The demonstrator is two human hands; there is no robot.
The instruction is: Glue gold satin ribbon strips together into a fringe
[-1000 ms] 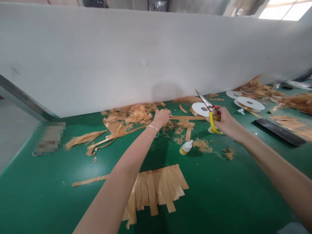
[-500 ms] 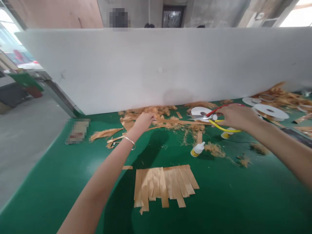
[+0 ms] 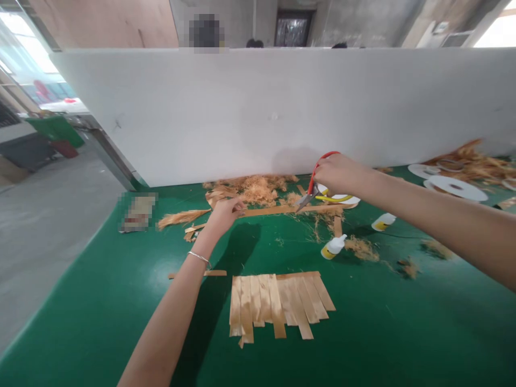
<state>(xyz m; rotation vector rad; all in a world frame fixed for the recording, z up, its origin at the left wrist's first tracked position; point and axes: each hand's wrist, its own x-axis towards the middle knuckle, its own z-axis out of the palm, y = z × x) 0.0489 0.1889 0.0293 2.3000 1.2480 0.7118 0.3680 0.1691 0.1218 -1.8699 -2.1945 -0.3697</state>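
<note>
My left hand (image 3: 229, 210) pinches the left end of a long tan ribbon (image 3: 268, 211), which stretches to the right just above the table. In my right hand (image 3: 336, 173) is a pair of scissors (image 3: 309, 194) with one red and one yellow handle. Their blades point down and left, over the ribbon's middle part. Closer to me lies a row of tan ribbon strips (image 3: 278, 303), side by side along a top band, with uneven lower ends. A short strip (image 3: 215, 273) rests at its upper left.
Fluffy tan fibre (image 3: 260, 189) is heaped along the white partition (image 3: 242, 118). Two white bottles with yellow labels, a nearer one (image 3: 334, 247) and a farther one (image 3: 382, 222), stand on the right. White spools (image 3: 457, 187) lie at far right, a blurred flat item (image 3: 139, 211) at left.
My left hand has shifted slightly left and down with the ribbon's end. My right hand has moved left, turning the scissors so that the blades now point downward at the ribbon.
</note>
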